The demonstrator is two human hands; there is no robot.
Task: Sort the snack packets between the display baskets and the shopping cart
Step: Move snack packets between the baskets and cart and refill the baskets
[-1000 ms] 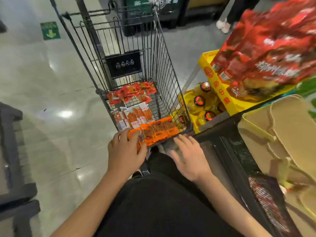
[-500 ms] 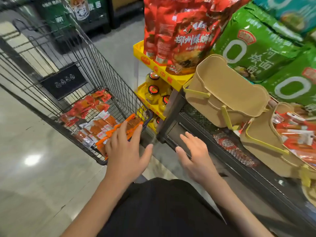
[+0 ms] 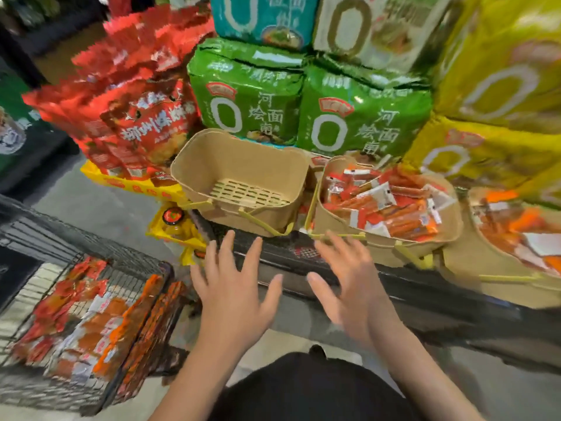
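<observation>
Down at lower left, snack packets lie in the shopping cart; more fill the middle basket on the shelf, beside an empty basket. Both grips are wide and hold nothing: left hand and right hand hover with spread fingers before the shelf.

My head view is evenly and brightly lit, with no hard shadows. Motion blur smears the shopping cart at lower left and the red noodle bags, whose edges break into jagged blocks. Wide-angle distortion bends the yellow packs at right.
</observation>
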